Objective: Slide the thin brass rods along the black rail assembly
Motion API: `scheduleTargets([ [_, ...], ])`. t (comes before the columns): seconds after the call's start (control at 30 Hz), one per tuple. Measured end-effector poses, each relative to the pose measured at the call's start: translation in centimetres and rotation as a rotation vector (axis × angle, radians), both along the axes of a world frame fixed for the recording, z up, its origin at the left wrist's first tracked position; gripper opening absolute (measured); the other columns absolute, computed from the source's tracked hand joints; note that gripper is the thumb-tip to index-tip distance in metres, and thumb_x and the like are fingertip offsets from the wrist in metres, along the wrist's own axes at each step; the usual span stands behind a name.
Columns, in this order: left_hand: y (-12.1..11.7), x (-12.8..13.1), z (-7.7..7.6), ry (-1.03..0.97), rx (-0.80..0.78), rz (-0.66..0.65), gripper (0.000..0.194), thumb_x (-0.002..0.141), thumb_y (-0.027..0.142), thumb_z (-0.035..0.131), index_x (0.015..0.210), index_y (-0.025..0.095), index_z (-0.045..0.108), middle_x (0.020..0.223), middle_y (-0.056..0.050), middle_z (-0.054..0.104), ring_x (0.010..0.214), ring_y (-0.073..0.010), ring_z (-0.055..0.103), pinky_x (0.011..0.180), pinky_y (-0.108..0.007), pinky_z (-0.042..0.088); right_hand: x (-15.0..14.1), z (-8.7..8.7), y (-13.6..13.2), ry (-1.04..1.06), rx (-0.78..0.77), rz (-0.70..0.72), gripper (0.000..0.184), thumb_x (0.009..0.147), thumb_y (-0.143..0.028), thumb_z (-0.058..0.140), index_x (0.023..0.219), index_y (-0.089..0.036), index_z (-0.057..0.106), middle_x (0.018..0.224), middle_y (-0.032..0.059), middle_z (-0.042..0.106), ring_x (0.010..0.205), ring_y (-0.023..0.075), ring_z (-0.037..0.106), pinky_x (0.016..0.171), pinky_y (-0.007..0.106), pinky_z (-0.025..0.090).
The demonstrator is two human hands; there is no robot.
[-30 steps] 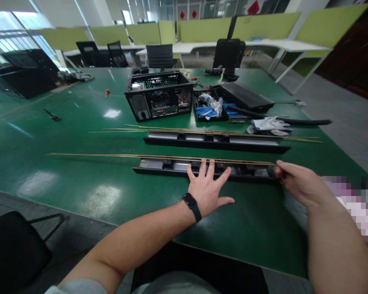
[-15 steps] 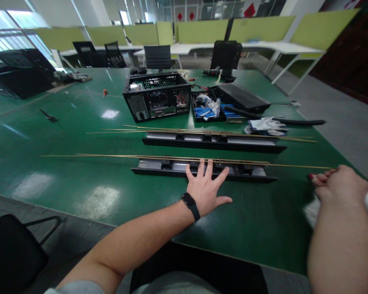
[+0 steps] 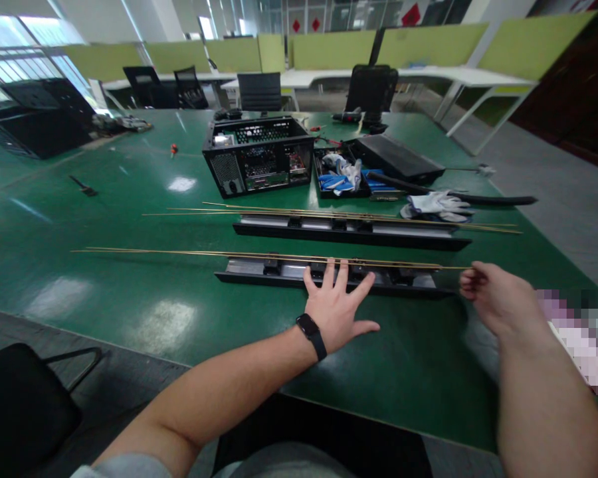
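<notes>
Rods point(image 3: 179, 252), thin, brass-coloured, near set: lying lengthwise over the near rail point(image 3: 256, 279), toward the near edge of the table point(image 3: 104, 222), their left ends reaching well past the rail.
Rod point(image 3: 456, 267), single, of the same set: right end beyond the rail, pinched between thumb and fingers of the right hand point(image 3: 491, 292), toward the table's right edge.
Left hand point(image 3: 335, 302): grasping nothing, palm down, fingers spread across the middle of the near rail, fingertips at the rods; whether they press cannot be told. Black watch point(image 3: 309, 326) at the wrist.
Far rail point(image 3: 329, 236): black, parallel to the near one, just behind it. Second set of rods point(image 3: 194, 212) lying along it.
Case point(image 3: 226, 174): black, open-topped, behind the far rail.
Tray point(image 3: 319, 182): black, beside the case, gloves point(image 3: 346, 174) inside.
Loose gloves point(image 3: 441, 204): white and blue, near the table's right edge.
Box point(image 3: 398, 158): black, flat, behind the tray, toward the far right corner.
Tube point(image 3: 503, 199): black, its end at the right edge.
</notes>
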State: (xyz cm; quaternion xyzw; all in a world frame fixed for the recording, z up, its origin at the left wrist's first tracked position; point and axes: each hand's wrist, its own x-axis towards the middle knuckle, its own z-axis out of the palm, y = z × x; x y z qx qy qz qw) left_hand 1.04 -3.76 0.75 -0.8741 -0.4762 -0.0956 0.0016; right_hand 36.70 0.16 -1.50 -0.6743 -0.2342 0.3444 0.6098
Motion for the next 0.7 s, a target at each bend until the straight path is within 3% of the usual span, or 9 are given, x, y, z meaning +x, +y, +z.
scheduleTargets([
  [0.13,0.1,0.0,-0.1,0.002,0.010,-0.001,0.100,0.097,0.089,0.063,0.181,0.041,0.037,0.185,-0.022,0.040,0.171,-0.0522,0.031,0.122,-0.089,0.034,-1.8,0.6,-0.4,-0.051,-0.056,0.194,0.045,0.060,-0.053,0.098,0.070,-0.021,0.068,0.074,0.0045,0.063,0.071,0.0164,0.055,0.060,0.027,0.046],
  [0.27,0.1,0.0,-0.2,-0.003,0.015,-0.003,0.099,0.097,0.089,0.063,0.181,0.041,0.038,0.185,-0.023,0.039,0.171,-0.0524,0.032,0.121,-0.091,0.034,-2.6,0.5,-0.9,-0.185,-0.044,0.387,0.058,0.065,-0.075,0.095,0.065,-0.022,0.072,0.076,0.0059,0.066,0.085,0.0215,0.059,0.082,0.034,0.048],
  [0.37,0.1,0.0,-0.3,-0.008,0.017,-0.006,0.100,0.096,0.089,0.064,0.180,0.041,0.039,0.185,-0.024,0.040,0.171,-0.0520,0.033,0.121,-0.091,0.035,-3.0,0.5,-0.9,-0.220,-0.045,0.397,0.061,0.065,-0.079,0.094,0.066,-0.022,0.074,0.076,0.0059,0.067,0.086,0.0229,0.059,0.087,0.036,0.047],
  [0.57,0.1,0.0,-0.1,-0.010,0.002,-0.002,0.099,0.096,0.088,0.065,0.180,0.041,0.040,0.184,-0.023,0.041,0.171,-0.0523,0.032,0.122,-0.091,0.035,-3.5,0.9,-0.9,-0.166,-0.025,0.374,0.063,0.057,-0.079,0.099,0.067,-0.022,0.074,0.075,0.0054,0.066,0.083,0.0215,0.057,0.080,0.034,0.047],
  [0.7,0.1,0.0,0.0,-0.009,-0.009,-0.006,0.100,0.096,0.088,0.065,0.181,0.041,0.038,0.184,-0.022,0.042,0.171,-0.0526,0.031,0.122,-0.091,0.034,-3.2,1.0,-0.8,-0.084,-0.018,0.334,0.059,0.052,-0.070,0.105,0.069,-0.021,0.075,0.076,0.0052,0.066,0.081,0.0195,0.056,0.073,0.031,0.049],
])
